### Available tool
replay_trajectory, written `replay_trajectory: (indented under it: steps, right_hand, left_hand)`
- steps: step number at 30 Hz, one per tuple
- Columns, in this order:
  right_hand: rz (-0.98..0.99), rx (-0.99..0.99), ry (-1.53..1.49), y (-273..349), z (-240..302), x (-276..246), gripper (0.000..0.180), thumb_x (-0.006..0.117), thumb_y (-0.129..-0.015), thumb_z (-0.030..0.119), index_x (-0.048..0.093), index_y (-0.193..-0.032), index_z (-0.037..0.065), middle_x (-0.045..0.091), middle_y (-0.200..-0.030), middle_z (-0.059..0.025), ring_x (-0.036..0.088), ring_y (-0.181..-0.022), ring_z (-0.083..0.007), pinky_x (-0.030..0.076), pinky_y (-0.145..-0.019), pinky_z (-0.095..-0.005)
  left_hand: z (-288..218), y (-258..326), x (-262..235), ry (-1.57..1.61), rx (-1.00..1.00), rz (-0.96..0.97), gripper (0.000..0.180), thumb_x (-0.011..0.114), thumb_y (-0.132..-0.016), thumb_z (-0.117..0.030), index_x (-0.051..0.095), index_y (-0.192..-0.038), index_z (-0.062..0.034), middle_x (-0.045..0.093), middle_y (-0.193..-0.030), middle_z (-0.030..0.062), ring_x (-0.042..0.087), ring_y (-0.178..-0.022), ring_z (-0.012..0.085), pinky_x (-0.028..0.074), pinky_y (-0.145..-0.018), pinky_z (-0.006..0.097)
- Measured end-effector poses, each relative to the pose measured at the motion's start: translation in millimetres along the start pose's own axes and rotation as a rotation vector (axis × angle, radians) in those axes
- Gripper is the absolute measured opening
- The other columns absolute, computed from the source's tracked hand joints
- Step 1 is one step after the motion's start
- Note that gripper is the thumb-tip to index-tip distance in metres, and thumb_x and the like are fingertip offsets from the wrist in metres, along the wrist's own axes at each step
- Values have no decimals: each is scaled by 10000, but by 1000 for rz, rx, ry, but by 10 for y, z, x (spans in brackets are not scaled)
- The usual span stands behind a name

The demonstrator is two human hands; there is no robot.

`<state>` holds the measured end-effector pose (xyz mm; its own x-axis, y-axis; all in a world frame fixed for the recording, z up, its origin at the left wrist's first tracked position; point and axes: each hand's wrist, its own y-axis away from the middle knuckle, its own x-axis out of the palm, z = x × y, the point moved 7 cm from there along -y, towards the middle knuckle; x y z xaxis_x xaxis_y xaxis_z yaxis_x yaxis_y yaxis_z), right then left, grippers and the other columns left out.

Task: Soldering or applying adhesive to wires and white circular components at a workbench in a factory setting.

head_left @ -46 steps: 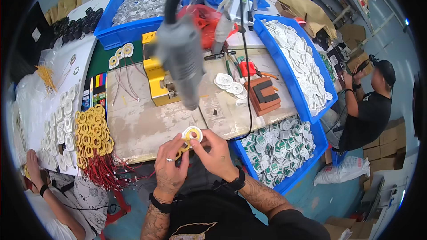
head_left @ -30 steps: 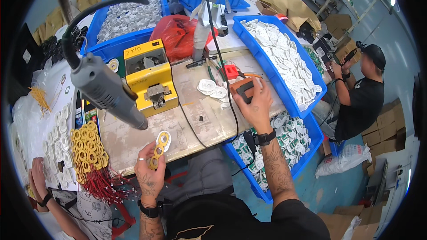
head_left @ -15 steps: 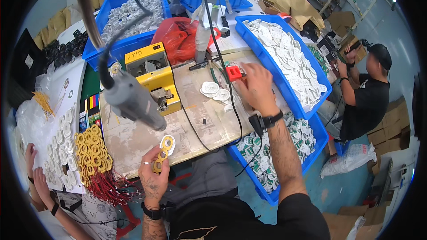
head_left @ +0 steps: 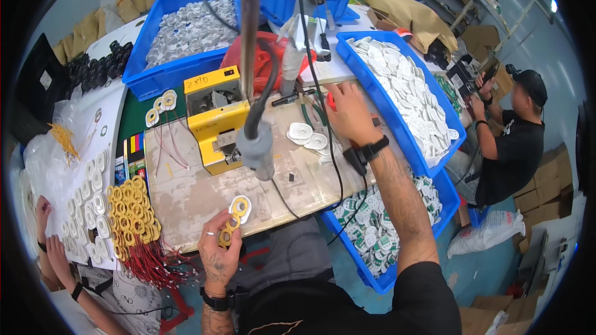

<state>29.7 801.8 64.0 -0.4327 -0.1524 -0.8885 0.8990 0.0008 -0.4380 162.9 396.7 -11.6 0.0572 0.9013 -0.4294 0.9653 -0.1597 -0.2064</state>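
Note:
Close to the bench's front edge, my left hand [head_left: 218, 254] pinches several linked yellow rings [head_left: 234, 222]. The top ring lies over a white plastic part [head_left: 247, 211] with rounded corners. At the far side of the bench my right hand [head_left: 352, 115] closes round a small red block [head_left: 331, 100], which its fingers partly hide. Green-handled pliers [head_left: 305, 110] lie beside that hand. A few white plastic parts [head_left: 301, 131] sit nearer to me. A grey corded handheld tool [head_left: 256, 149] hangs over the bench between my hands.
A yellow machine [head_left: 214, 121] stands left of the hanging tool. Blue bins [head_left: 428, 162] of white parts line the right side. Yellow rings with red wires [head_left: 133, 214] are heaped at left, near another person's hands [head_left: 57, 254]. A co-worker [head_left: 512, 136] sits at far right.
My right hand has moved left, from beside the red block onto it. The hanging tool now appears farther right and more upright. My left hand keeps its grip on the rings.

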Motion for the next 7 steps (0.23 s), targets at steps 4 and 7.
replay_trajectory:
  steps: [4,7]
  right_hand:
    - [150,-72,-279,274,424,7,489,778,-926,287,624,-1332,62,621,-1116,-195,623,-1055,-413,521,-909,-501]
    - [190,-228,-275,419,654,87,627,793,-925,361,578,-1455,104,599,-1279,-226,619,-1192,-402,521,-997,-483]
  left_hand:
    - [-18,-17,-2,1,16,-3,363,747,-881,-12,677,-1236,-21,716,-1301,191,704,-1125,326,560,-969,393]
    - [-36,-24,-7,13,-20,21,347,745,-898,-32,679,-1238,-32,716,-1308,185,702,-1138,336,548,-1006,392]
